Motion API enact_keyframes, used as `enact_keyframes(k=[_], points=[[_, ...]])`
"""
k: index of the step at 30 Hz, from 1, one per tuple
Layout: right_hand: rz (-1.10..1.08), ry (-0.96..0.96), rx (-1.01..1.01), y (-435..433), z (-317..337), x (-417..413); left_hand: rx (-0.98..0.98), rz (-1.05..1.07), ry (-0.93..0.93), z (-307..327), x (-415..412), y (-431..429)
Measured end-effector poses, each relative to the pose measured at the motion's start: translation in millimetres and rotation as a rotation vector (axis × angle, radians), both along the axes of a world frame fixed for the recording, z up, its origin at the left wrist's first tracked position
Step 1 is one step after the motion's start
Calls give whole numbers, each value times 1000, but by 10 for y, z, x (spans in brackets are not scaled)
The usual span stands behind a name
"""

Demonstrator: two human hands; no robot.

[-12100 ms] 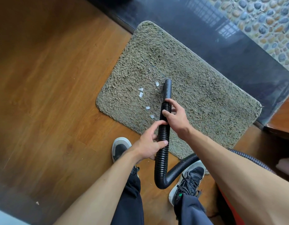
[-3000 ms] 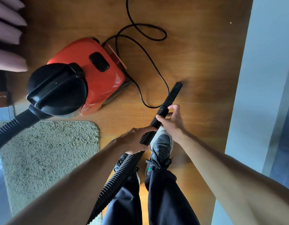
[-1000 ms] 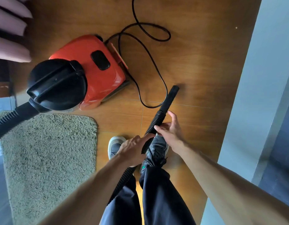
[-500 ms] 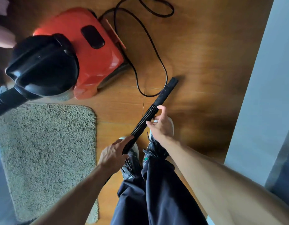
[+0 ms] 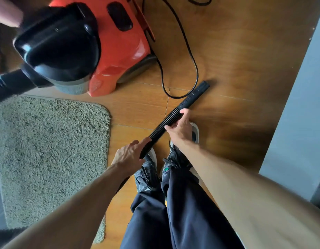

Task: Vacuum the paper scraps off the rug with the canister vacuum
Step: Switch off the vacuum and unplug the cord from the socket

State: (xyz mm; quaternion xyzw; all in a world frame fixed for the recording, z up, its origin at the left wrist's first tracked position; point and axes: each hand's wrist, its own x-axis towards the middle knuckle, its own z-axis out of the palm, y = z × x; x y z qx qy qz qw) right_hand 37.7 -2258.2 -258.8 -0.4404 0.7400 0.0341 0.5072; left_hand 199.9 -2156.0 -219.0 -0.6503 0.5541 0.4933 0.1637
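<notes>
Both hands grip the ribbed hose (image 5: 162, 124): right hand (image 5: 180, 128) clamped near the nozzle (image 5: 197, 93), left hand (image 5: 128, 156) lower. The nozzle points at bare floor beside the canister vacuum (image 5: 94, 45). The rug (image 5: 47, 146) shows no scraps; laying the hose down seems next.

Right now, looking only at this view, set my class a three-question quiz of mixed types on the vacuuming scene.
1. True or false: the nozzle points at the rug.
2. Which hand grips the hose nearer the nozzle? A) left hand B) right hand
3. Fill in: the power cord lies on the wooden ____.

Key: 1 false, it points at bare floor beside the red canister vacuum; 2 B; 3 floor.
</notes>
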Motion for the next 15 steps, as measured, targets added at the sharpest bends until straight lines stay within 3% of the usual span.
enact_keyframes(k=[7, 15], points=[[476, 47, 82, -446, 984, -204, -1, -4, -36, 846, 102, -614], [889, 69, -144, -1095, 3239, -245, -144, -41, -137, 2873, 281, -1556]])
